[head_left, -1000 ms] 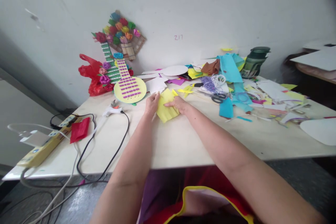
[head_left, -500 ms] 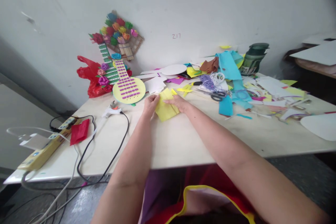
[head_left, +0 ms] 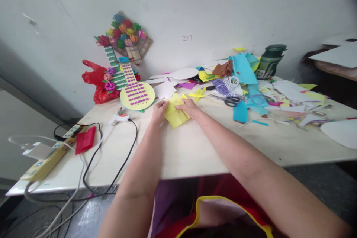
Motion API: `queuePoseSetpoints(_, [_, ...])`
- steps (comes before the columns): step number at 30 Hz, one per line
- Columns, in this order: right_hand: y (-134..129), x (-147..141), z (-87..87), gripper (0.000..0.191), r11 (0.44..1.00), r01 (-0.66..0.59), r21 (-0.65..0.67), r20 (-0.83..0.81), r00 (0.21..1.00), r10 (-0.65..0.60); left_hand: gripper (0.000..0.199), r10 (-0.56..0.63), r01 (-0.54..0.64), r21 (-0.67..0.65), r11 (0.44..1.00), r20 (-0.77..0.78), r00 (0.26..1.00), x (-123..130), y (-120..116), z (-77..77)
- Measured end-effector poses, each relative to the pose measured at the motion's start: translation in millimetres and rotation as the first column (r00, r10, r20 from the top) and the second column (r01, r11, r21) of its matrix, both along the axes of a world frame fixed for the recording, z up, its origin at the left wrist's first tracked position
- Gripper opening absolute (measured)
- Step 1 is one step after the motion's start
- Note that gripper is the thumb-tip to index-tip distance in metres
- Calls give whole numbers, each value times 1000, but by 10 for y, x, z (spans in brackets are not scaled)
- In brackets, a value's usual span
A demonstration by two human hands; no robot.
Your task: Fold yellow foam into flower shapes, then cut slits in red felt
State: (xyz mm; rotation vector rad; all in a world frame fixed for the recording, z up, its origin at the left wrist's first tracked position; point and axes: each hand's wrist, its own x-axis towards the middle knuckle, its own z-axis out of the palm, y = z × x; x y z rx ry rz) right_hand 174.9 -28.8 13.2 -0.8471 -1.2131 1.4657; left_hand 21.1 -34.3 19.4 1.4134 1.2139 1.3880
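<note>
A creased piece of yellow crepe paper (head_left: 177,116) is held between my two hands over the table. My left hand (head_left: 160,111) pinches its left edge. My right hand (head_left: 190,108) grips the upper right part, with the thumb lying on the paper's face. Close behind it on the tabletop are yellow strips (head_left: 198,94) and a white paper piece (head_left: 165,90). To the left stands a yellow paper guitar (head_left: 137,96) with purple bars, leaning toward the wall.
A glue gun (head_left: 119,118) with a black cord lies at left, near a power strip (head_left: 41,169) and folded red paper (head_left: 85,140). Scissors (head_left: 232,102), purple and white yarn (head_left: 223,86), blue paper (head_left: 240,111) and scraps cover the right. A green bottle (head_left: 270,62) stands behind.
The yellow paper's top edge has shifted slightly and more of its face shows near my right thumb. Both hands keep their hold in almost the same place.
</note>
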Motion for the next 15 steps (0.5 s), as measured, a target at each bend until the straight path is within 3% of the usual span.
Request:
queuePoseSetpoints(10, [-46,-22,40,27,999,-33,1,-67,997,33,20,51,-51,-4,999,19,999,-5,-7,11])
queuePoseSetpoints(15, [-31,4,15,32,991,-99,91,-113,988,109,20,62,-62,2,998,36,997,-19,3,2])
